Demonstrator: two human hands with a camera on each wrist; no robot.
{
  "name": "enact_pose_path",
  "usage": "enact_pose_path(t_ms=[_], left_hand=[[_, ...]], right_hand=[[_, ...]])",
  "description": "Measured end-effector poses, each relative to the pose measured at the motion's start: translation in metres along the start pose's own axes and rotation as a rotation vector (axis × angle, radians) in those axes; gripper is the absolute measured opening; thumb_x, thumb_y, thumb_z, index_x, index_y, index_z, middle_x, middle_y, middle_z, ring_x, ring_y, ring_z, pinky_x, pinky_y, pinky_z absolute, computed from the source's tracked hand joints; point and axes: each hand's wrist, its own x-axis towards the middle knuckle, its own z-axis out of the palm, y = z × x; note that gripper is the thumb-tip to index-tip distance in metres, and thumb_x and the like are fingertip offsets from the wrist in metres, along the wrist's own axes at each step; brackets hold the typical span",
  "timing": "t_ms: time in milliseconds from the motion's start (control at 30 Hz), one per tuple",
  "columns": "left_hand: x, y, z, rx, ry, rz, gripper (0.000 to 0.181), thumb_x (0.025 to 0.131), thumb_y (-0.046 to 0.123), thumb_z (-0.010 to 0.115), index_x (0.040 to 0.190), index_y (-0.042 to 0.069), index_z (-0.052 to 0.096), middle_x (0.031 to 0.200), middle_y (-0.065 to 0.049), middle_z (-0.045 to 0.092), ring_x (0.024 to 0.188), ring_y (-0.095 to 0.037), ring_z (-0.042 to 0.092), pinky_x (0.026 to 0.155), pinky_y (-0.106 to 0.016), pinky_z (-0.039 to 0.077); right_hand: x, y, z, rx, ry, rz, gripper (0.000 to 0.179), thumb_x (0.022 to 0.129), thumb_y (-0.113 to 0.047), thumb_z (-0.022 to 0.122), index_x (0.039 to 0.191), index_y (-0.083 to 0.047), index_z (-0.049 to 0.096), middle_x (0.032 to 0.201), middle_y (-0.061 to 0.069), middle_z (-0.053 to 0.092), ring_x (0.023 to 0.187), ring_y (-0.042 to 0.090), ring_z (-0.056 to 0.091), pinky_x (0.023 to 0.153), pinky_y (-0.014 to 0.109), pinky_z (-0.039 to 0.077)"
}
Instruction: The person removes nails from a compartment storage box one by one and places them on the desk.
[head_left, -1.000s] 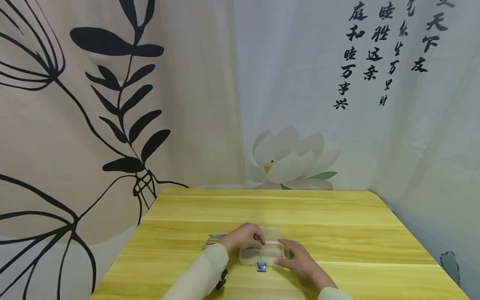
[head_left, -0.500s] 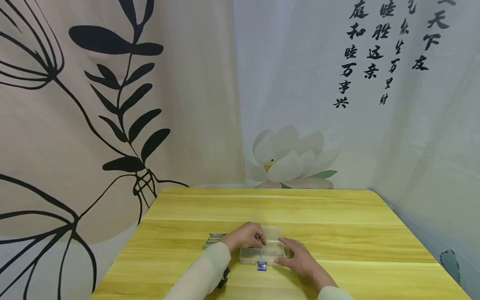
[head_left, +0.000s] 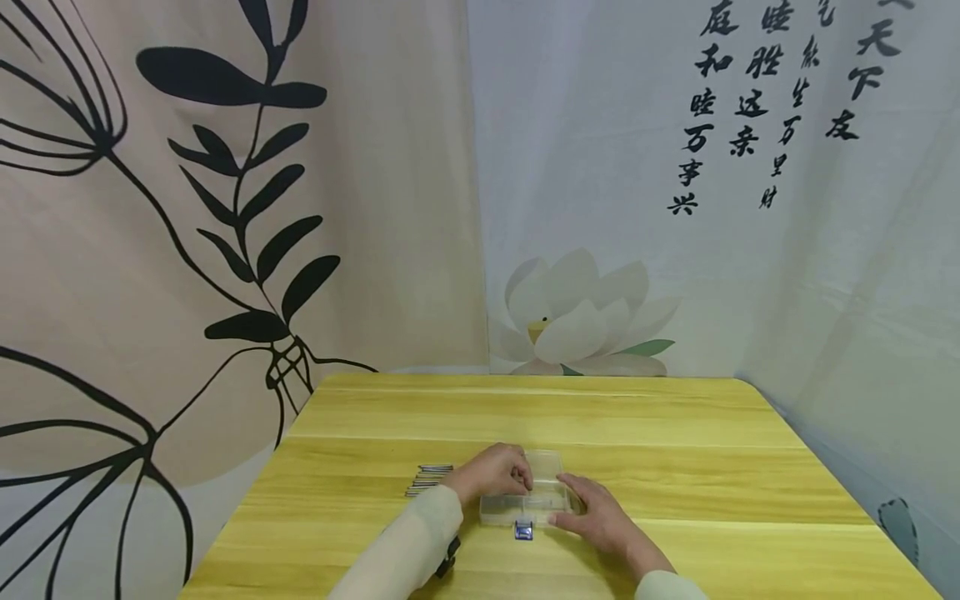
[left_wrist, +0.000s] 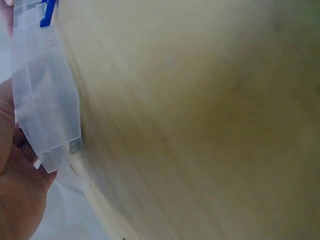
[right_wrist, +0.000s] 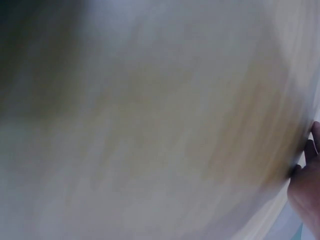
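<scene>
A clear plastic storage box (head_left: 501, 511) with divided compartments lies on the table, its lid (head_left: 546, 463) swung back. A blue latch (head_left: 523, 531) sits at its front. My left hand (head_left: 495, 471) reaches over the box from the left, fingers curled down at the compartments; whether they pinch something is hidden. In the left wrist view the box wall (left_wrist: 50, 90) stands beside that hand (left_wrist: 22, 195). My right hand (head_left: 600, 521) grips the box's right end, thumb at the front and fingers behind. The right wrist view shows only part of this hand (right_wrist: 306, 185) at the edge.
Several thin metal rods (head_left: 429, 480), resembling nails, lie in a row left of the box, partly behind the left forearm. A dark band (head_left: 447, 557) is at the left wrist. The wooden table (head_left: 675, 450) reaches back to a printed curtain (head_left: 405, 208).
The view tilts very slightly. Both hands and the box keep nearly the same places, and the left fingers stay at the compartments.
</scene>
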Motion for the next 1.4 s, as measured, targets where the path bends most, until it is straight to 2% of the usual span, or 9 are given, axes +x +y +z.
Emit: enact_pose_path(t_ms=[333, 533, 767, 1133, 1400], left_hand=[[-0.0013, 0.0027, -0.0022, 0.051, -0.001, 0.037, 0.004, 0.085, 0.016, 0.08, 0.082, 0.016, 0.079, 0.083, 0.014, 0.058, 0.073, 0.0, 0.05, 0.067, -0.016, 0.045], [-0.0001, 0.0033, -0.0006, 0.126, -0.012, 0.02, 0.004, 0.085, 0.021, 0.081, 0.081, 0.021, 0.079, 0.083, 0.016, 0.056, 0.073, 0.002, 0.049, 0.066, -0.016, 0.044], [-0.0018, 0.0034, -0.0005, 0.119, 0.001, 0.033, 0.005, 0.086, 0.023, 0.08, 0.087, 0.018, 0.081, 0.084, 0.015, 0.056, 0.073, 0.002, 0.05, 0.067, -0.015, 0.044], [-0.0041, 0.0018, -0.0022, 0.205, -0.019, 0.052, 0.006, 0.088, 0.026, 0.078, 0.086, 0.021, 0.081, 0.088, 0.015, 0.055, 0.077, 0.002, 0.047, 0.07, -0.015, 0.043], [-0.0042, 0.0045, -0.0039, 0.226, -0.018, 0.074, 0.006, 0.087, 0.025, 0.078, 0.089, 0.022, 0.082, 0.087, 0.015, 0.054, 0.077, 0.001, 0.046, 0.07, -0.015, 0.042]], right_hand=[[0.0014, 0.0014, 0.0004, 0.005, -0.006, 0.017, 0.072, 0.087, -0.039, 0.077, 0.145, -0.007, 0.05, 0.148, 0.027, 0.04, 0.137, 0.053, 0.028, 0.104, 0.071, 0.023], [0.0012, 0.0021, 0.0012, 0.013, -0.001, 0.021, 0.072, 0.086, -0.038, 0.077, 0.145, -0.007, 0.05, 0.149, 0.028, 0.039, 0.137, 0.054, 0.027, 0.105, 0.071, 0.022], [0.0008, 0.0018, 0.0013, 0.021, -0.009, 0.023, 0.073, 0.087, -0.038, 0.077, 0.146, -0.006, 0.049, 0.149, 0.029, 0.038, 0.137, 0.054, 0.027, 0.104, 0.071, 0.022], [0.001, 0.0014, 0.0018, 0.011, 0.0, 0.012, 0.072, 0.086, -0.038, 0.077, 0.145, -0.006, 0.049, 0.147, 0.029, 0.04, 0.136, 0.054, 0.03, 0.104, 0.07, 0.024], [0.0011, 0.0017, 0.0012, 0.001, 0.008, 0.016, 0.072, 0.086, -0.038, 0.077, 0.145, -0.007, 0.05, 0.148, 0.029, 0.04, 0.137, 0.054, 0.028, 0.105, 0.07, 0.023]])
